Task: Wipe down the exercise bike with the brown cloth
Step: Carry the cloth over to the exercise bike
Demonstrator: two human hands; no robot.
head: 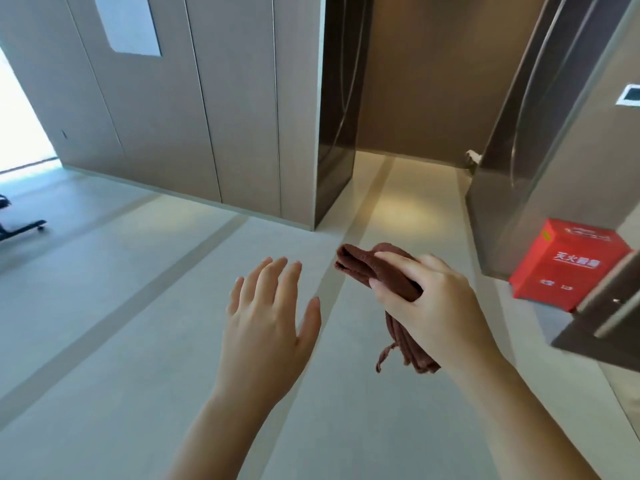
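My right hand (426, 306) grips the folded brown cloth (367, 268), held up over the floor at centre right; one end sticks out past my fingers and the other hangs below my wrist. My left hand (266, 313) is raised beside it, fingers straight and spread, holding nothing. At the far left edge a black foot and frame part of the exercise bike (20, 226) shows on the floor; the rest of it is out of frame.
Light grey floor with darker stripes stretches ahead. Beige wall panels (194, 109) stand behind, with a dark recessed passage (408, 98) to their right. A red box (568, 265) sits on the floor at right, next to a dark door edge with a handle (609, 313).
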